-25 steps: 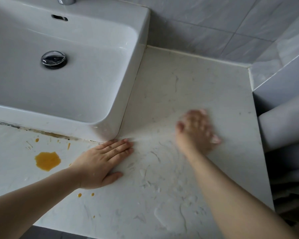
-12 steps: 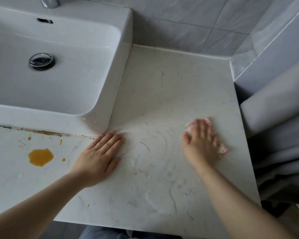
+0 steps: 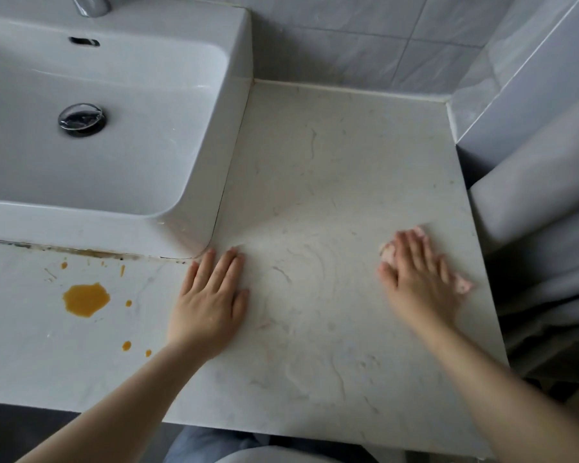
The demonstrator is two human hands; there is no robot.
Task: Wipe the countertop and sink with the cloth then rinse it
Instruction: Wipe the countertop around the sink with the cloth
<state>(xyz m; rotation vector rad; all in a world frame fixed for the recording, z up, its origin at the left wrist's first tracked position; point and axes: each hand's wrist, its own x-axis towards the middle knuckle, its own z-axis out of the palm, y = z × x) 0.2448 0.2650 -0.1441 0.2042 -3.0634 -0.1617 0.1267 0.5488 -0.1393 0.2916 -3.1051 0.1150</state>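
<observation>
Pink cloth (image 3: 462, 286) lies on the pale stone countertop (image 3: 331, 162) near its right edge, mostly hidden under our right hand (image 3: 418, 279), whose straight fingers press it flat without gripping. Our left hand (image 3: 211, 302) rests flat, holding nothing, just beside the white sink (image 3: 241, 78). An orange spill (image 3: 86, 299) sits to its left.

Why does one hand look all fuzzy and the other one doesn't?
In the head view, the right hand, pressing the pink cloth, is smeared by motion blur; the left hand, flat on the countertop, is sharp, like the orange spill; the sink throws a soft shadow beside it.
</observation>
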